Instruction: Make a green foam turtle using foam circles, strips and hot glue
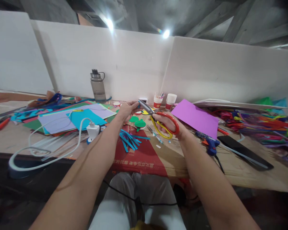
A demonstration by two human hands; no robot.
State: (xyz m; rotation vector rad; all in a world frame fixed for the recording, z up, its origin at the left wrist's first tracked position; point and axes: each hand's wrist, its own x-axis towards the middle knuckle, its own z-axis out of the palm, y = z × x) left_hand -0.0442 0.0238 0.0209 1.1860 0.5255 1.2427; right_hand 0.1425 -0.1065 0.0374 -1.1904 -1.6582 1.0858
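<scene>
My right hand (166, 120) grips scissors (147, 108) with one red and one yellow handle loop, their blades pointing up and to the left. At the blade tips, my left hand (128, 110) is closed in a pinch on a small blue piece (139, 103), mostly hidden by the fingers. Below the hands, green paper discs (140, 124) lie on the table. Blue paper strips (131, 140), cut like a fringe, rest on the red part of the cardboard (139, 159). A clear pen-like tool (158, 138) is under the scissors.
Coloured paper sheets (55, 123) and a white charger with cable (93, 129) are on the left. A water bottle (98, 88) and paper cups (170, 100) stand behind. Purple paper (196, 118), a blue glue gun (211, 144), a black phone (244, 153) and pipe cleaners (261, 126) lie rightward.
</scene>
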